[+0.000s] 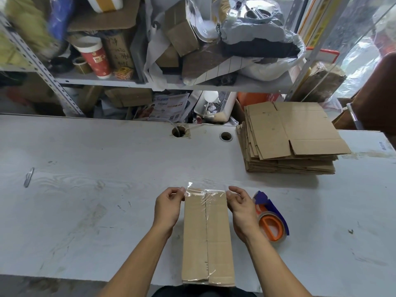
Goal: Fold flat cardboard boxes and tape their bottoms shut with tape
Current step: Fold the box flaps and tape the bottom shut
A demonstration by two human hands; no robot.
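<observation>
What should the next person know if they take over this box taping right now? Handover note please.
Left hand: fingers pinch the tape strip at the box's far left corner.
Right hand: fingers curled at the far right corner, on the same strip.
Box: folded, bottom up, at the table's near edge.
Done: centre seam taped along its length.
Left: press the far cross strip down; fold more from the flat stack, far right.
Tape dispenser: lies right of the box.
</observation>
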